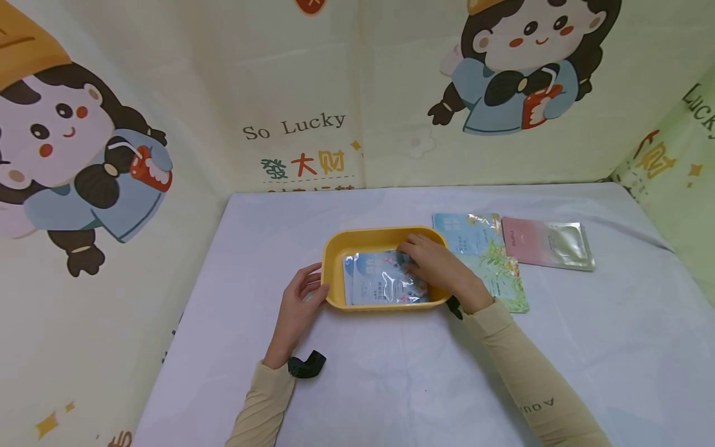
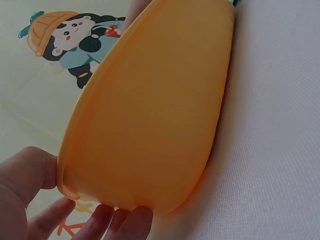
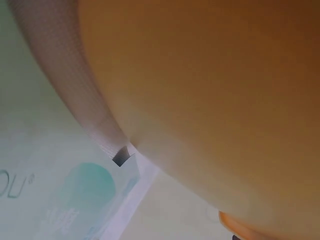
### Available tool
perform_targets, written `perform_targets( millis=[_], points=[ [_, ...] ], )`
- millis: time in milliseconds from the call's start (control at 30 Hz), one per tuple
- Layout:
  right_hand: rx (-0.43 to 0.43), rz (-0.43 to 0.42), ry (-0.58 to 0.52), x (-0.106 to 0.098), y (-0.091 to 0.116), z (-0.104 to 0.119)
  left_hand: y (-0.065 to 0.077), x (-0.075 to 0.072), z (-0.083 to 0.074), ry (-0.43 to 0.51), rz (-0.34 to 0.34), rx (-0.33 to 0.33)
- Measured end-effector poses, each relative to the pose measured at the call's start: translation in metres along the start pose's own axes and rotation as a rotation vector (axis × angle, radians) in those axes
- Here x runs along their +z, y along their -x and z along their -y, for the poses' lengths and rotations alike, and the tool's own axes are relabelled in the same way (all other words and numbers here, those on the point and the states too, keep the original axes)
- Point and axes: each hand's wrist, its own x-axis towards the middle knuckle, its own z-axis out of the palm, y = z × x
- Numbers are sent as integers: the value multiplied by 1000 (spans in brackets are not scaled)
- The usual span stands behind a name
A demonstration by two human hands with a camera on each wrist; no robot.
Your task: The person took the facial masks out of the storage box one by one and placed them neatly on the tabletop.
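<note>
A yellow tray point(image 1: 385, 307) stands on the white-covered table, with overlapping blue face mask packets point(image 1: 382, 279) inside it. At its left end, my left hand point(image 1: 298, 304) holds the tray; in the left wrist view, thumb and fingertips touch its rim and outer wall. My right hand point(image 1: 441, 264) reaches over the tray's right end, its curled fingers gripping the right part of the upper blue packet. The hand hides that part of the packet. In the right wrist view, the tray's outer wall point(image 3: 210, 100) fills most of the picture, and the fingers are not seen.
Right of the tray lie a light blue packet point(image 1: 466, 230), a green leaf-patterned packet point(image 1: 505, 282) partly behind the right wrist, and a pink and silver packet point(image 1: 547, 243). Printed cloth point(image 1: 391, 124) hangs behind the table's far edge.
</note>
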Motion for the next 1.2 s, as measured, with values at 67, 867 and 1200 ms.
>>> perform_targets(
  millis=[67, 867, 1200],
  points=[
    [-8, -7, -4, 0, -1, 0, 0, 0, 0, 0, 0, -1],
    [-95, -79, -201, -23, 3, -9, -4, -3, -4, -23, 22, -43],
    [-107, -101, -245, -31, 8, -8, -1, -2, -4, -35, 1, 0]
  ],
)
